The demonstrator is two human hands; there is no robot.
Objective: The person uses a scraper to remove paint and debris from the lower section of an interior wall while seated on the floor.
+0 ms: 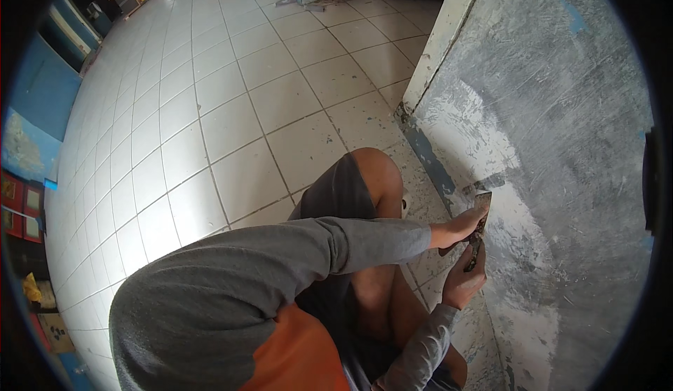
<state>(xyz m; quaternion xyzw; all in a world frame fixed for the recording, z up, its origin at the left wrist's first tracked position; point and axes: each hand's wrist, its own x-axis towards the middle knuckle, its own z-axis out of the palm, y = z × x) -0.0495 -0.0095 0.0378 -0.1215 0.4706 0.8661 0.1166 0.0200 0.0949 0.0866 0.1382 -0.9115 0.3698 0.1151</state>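
Observation:
A putty knife with a flat, stained metal blade (484,205) is held up against the lower part of the wall. My left hand (462,229) grips it, with the fingers along the blade. Under the left palm a small reddish-brown piece (447,250) shows, perhaps a handle. Just below, my right hand (465,283) is closed around a dark, blotched tool handle (475,254) whose upper end meets the blade. Whether this is one tool or two I cannot tell. White filler patches (518,217) cover the grey wall (578,128) beside both hands.
My bent knee (384,175) is left of the hands. A blue-painted strip (431,154) runs along the wall's foot to a pale corner edge (447,33). Paint flecks dot the white floor tiles (294,138). A red-framed item (21,207) and a cardboard box (57,333) are far left.

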